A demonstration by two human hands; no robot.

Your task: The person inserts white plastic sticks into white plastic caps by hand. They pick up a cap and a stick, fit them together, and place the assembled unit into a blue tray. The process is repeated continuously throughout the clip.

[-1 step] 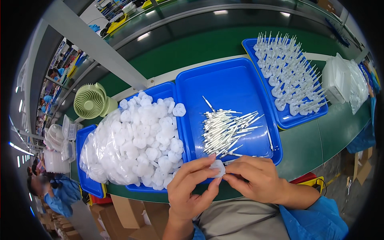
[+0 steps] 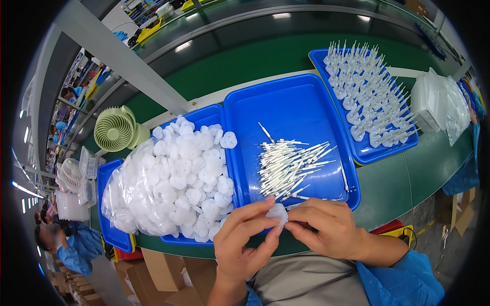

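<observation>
Close to my body, at the front edge of the middle tray, my left hand [image 2: 246,235] pinches a translucent white plastic disc [image 2: 277,213] between thumb and fingers. My right hand [image 2: 326,227] meets the disc's right edge with its fingertips pressed together; what they grip is hidden. Beyond my hands, a loose pile of thin white sticks [image 2: 286,166] lies in the middle blue tray [image 2: 275,102]. To the left, many similar white discs [image 2: 189,173] are heaped, partly in a clear plastic bag [image 2: 130,196].
At the right, a blue tray [image 2: 365,155] holds rows of discs with upright sticks [image 2: 367,94]. White plastic containers [image 2: 429,99] stand beyond it. A green fan [image 2: 116,130] is at the left, near a slanting grey post [image 2: 122,56]. A person in blue [image 2: 79,250] is at far left.
</observation>
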